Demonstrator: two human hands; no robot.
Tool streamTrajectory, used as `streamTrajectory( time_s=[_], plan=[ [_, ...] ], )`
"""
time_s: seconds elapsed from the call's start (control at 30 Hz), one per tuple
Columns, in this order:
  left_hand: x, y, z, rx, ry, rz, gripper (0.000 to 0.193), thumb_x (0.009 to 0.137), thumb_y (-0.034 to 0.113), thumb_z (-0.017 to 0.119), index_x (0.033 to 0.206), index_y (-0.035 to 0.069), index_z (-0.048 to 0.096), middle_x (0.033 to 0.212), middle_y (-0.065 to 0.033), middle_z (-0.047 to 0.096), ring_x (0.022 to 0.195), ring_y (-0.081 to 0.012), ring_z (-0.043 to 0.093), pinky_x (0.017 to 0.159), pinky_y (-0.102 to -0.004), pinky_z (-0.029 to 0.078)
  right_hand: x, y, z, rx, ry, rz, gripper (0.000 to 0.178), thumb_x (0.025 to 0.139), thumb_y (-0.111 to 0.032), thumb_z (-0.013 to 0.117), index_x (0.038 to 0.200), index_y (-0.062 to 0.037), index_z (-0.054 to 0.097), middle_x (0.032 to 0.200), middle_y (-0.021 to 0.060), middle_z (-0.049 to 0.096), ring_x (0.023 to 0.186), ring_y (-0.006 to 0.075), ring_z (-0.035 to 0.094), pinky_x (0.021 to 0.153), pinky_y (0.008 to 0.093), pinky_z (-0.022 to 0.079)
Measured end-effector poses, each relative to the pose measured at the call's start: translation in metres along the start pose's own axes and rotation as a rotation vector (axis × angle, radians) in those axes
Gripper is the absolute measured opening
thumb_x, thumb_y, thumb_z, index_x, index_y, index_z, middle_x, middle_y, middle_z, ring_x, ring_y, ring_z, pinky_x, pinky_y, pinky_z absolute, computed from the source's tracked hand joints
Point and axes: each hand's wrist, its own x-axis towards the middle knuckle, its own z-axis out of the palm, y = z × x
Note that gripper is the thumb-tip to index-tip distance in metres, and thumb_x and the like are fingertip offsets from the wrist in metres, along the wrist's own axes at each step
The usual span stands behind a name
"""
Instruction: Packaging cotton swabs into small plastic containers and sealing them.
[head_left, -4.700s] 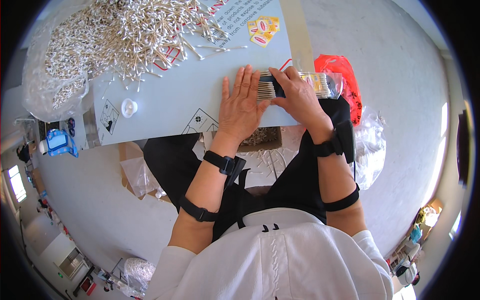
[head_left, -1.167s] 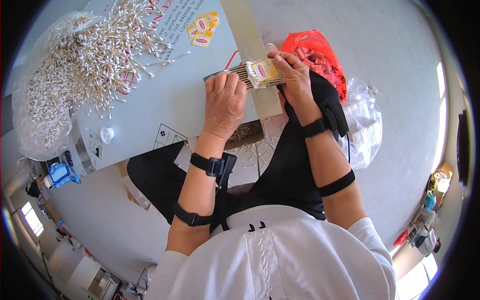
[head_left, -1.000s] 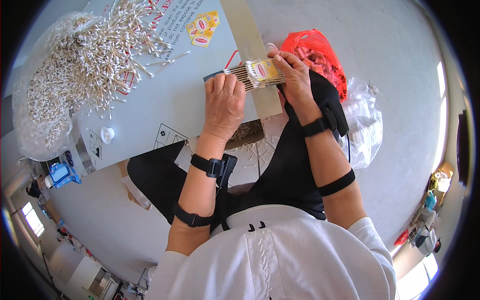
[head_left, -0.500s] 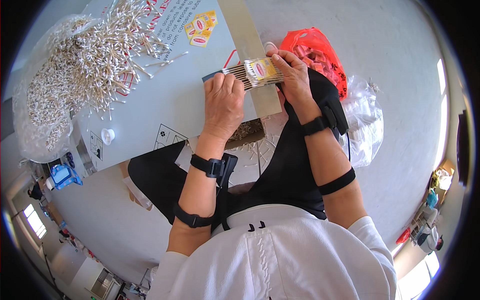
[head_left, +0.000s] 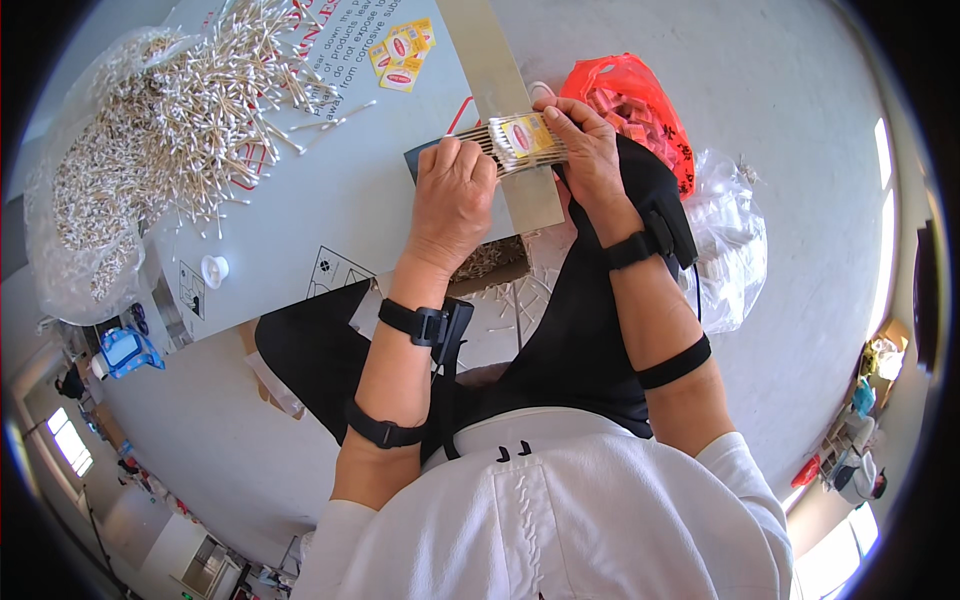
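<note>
A flat row of cotton swabs (head_left: pixel 547 160) with a yellow label (head_left: pixel 524 135) lies across the table's metal edge strip. My right hand (head_left: pixel 594 165) pinches its right end, thumb on top beside the label. Curled over the sticks at the other end is my left hand (head_left: pixel 452 195), its fingers closed; the fingertips are hidden beneath the knuckles. A dark, flat piece (head_left: pixel 411 158) shows beside the left knuckles; what it is I cannot tell. Several loose yellow labels (head_left: pixel 400 62) lie farther up the table.
A large heap of loose swabs (head_left: pixel 190 130) spills from a clear bag on the table's left (head_left: pixel 290 215). Near it sits a small white cup (head_left: pixel 214 270). A box of swabs (head_left: pixel 492 265) stands below the edge. Right are a red bag (head_left: pixel 640 110) and a clear bag (head_left: pixel 730 250).
My left hand has shifted slightly right along the sticks, toward the label. My right hand and the labelled end stay almost where they were.
</note>
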Motion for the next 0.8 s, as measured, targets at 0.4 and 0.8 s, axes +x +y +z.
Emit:
streamTrajectory(
  time_s=[0.4, 0.8],
  plan=[
    [-0.005, 0.009, 0.015, -0.727, 0.45, -0.438, 0.036, 0.095, 0.019, 0.057, 0.126, 0.001, 0.05, 0.129, -0.0161, 0.05, 0.125, -0.0296, 0.045, 0.109, -0.0418, 0.032, -0.004, -0.003, 0.004, -0.002, 0.025, -0.029, 0.017, 0.094, -0.008, 0.064, 0.108, -0.0001, 0.068, 0.105, 0.0055, 0.068, 0.094, 0.0122, 0.063, 0.085, 0.0269, 0.053],
    [0.013, 0.019, 0.029, -1.268, 0.661, -0.594, 0.063, 0.103, 0.038, 0.045, 0.146, -0.005, 0.029, 0.152, -0.0203, 0.031, 0.144, -0.0316, 0.027, 0.12, -0.0449, 0.017, -0.011, -0.014, 0.016, 0.159, 0.067, -0.017, 0.035, 0.094, -0.003, 0.061, 0.128, 0.001, 0.055, 0.118, 0.0122, 0.065, 0.112, 0.0192, 0.061, 0.098, 0.0325, 0.049]
  ],
)
